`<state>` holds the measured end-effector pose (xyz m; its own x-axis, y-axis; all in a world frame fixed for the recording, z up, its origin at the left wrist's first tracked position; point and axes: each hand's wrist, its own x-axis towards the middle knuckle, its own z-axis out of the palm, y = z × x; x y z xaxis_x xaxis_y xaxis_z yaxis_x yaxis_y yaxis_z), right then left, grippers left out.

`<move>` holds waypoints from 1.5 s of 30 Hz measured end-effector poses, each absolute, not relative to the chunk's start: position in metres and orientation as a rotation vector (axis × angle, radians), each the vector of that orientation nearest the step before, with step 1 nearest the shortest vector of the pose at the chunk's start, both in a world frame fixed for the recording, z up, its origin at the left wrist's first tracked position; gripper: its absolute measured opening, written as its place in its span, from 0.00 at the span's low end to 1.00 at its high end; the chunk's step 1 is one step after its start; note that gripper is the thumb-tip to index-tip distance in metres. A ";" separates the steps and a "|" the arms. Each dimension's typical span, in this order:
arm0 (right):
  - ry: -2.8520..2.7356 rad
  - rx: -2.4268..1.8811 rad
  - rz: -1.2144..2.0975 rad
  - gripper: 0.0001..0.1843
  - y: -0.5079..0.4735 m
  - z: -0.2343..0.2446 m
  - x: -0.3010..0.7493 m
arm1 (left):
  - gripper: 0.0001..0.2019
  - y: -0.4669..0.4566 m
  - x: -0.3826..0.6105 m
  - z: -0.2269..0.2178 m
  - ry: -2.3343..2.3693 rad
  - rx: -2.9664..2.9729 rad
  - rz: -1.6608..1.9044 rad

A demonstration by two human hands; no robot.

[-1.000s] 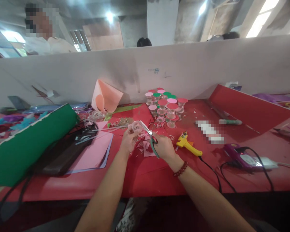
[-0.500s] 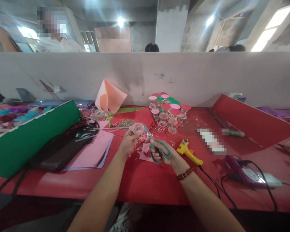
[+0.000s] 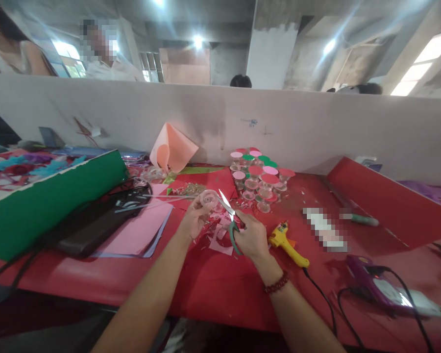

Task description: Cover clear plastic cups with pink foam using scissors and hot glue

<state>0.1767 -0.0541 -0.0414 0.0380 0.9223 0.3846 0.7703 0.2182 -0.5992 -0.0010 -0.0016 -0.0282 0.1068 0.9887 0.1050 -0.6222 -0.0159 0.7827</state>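
Note:
My left hand (image 3: 195, 215) is closed around a small clear round plastic piece (image 3: 208, 198) with a pinkish tint. In my right hand (image 3: 250, 236) are green-handled scissors (image 3: 228, 206), the blades pointing up and left beside the plastic piece. Whether the blades touch it I cannot tell. Below them lies a cut pink paper sheet (image 3: 220, 245) among pink scraps. Behind my right hand stands a cluster of clear cup-shaped pieces (image 3: 263, 207), many topped with red, pink or green paper discs.
A yellow glue gun (image 3: 289, 246) lies right of my right hand, its cord trailing forward. A purple device (image 3: 375, 284) with cables is farther right. Pink paper sheets (image 3: 139, 225), a dark case (image 3: 84, 233) and a green board (image 3: 59, 208) are at left. A red board (image 3: 389, 203) leans at right.
My right hand has rolled over so its back faces up, and the scissors have turned with it, their blades showing more. My left hand still holds the plastic piece. The camera view has tilted.

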 end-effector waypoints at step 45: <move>-1.210 -1.092 1.605 0.22 -0.056 -0.029 0.175 | 0.23 -0.001 -0.004 -0.027 0.574 0.731 1.364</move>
